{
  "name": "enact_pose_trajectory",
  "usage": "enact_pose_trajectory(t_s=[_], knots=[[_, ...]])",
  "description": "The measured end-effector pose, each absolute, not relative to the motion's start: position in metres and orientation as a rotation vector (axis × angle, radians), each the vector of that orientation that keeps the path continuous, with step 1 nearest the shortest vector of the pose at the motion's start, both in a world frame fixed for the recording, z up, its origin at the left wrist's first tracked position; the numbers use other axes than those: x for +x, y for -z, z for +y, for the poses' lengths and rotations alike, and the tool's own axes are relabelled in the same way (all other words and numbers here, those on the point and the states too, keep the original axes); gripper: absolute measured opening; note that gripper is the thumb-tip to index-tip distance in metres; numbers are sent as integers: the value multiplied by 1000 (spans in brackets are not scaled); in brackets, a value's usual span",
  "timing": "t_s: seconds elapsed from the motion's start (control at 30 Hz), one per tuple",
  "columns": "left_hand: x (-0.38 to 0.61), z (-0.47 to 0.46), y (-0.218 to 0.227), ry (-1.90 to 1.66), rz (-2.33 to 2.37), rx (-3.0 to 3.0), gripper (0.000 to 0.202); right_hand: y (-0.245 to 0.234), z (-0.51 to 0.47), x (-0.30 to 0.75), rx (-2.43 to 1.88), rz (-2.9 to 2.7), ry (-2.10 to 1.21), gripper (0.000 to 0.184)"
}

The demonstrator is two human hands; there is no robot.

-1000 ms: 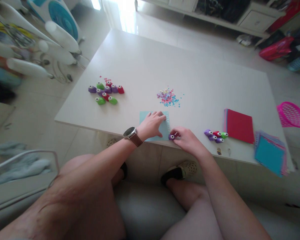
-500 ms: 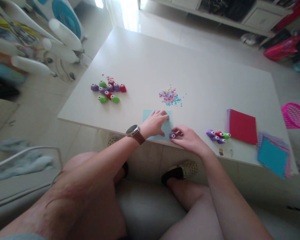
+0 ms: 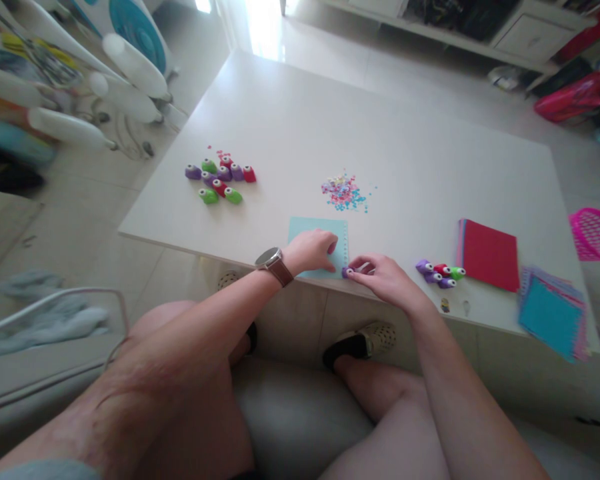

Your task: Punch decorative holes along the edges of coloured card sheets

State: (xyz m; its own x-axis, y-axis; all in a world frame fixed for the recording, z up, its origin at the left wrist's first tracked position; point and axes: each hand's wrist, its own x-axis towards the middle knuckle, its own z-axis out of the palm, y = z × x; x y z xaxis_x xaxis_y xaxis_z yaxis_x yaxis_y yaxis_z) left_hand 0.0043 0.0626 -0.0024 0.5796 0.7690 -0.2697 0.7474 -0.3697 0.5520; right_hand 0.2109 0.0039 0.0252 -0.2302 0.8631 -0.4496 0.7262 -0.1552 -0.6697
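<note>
A light blue sheet of paper lies near the table's front edge, with a row of small punched shapes down its right side. My left hand, a watch on its wrist, rests over the sheet; its fingers are bent and the thumb stands apart, with nothing seen in it. At the sheet's lower right corner my right hand grips a purple craft punch between thumb and fingers. The punch sits against the paper's edge, and its far side is partly hidden by the fingers.
A pile of tiny coloured paper cutouts lies beyond the sheet. Several punches stand at the left, more punches at the right. Beyond those are a red paper stack and blue-topped scalloped sheets over the table edge.
The fingers of my left hand have curled in on the paper. My right hand has turned the purple punch slightly and brought it against the sheet's corner. The view has shifted a little.
</note>
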Motion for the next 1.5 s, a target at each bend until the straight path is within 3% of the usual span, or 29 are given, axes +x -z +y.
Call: enact_pose_trajectory(t_s=[0.8,1.07,1.5], knots=[[7,61,5,-3,1180,2243,31,-23,2,208,-1804,-1952,-1322,11],[7,66,2,102,1131,2186,66,-19,4,209,-1809,-1925,-1349,14],[17,56,0,79,1236,2251,73,-12,12,201,-2161,-1829,-1163,26]])
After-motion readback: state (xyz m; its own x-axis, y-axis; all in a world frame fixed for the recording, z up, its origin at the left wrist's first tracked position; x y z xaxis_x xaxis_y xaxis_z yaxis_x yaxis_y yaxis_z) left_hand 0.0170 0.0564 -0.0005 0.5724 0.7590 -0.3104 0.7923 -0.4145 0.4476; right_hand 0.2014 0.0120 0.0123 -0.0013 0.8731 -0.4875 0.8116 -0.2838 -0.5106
